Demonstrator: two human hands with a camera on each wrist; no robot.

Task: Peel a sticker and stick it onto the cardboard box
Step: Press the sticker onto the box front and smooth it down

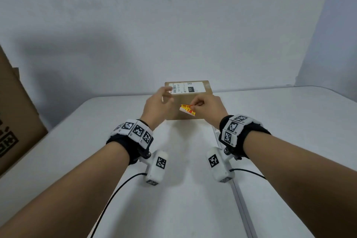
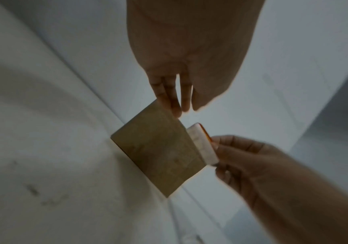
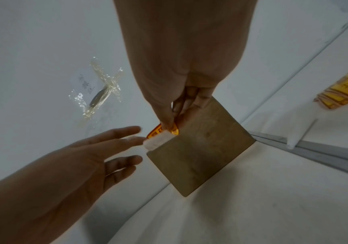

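Sticker (image 1: 187, 109) is pinched in the right hand (image 1: 207, 108) just over the box (image 1: 190, 100) on the bench (image 1: 280, 121), not stuck down yet, while the left hand (image 1: 157, 105) hovers open, holding nothing.

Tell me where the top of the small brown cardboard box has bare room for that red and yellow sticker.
The brown cardboard box is bare on its near half, between the white shipping label at the far edge and the near edge. That patch is crowded now: the right hand pinches the red and yellow sticker over it, and the left hand hovers open at the left side.
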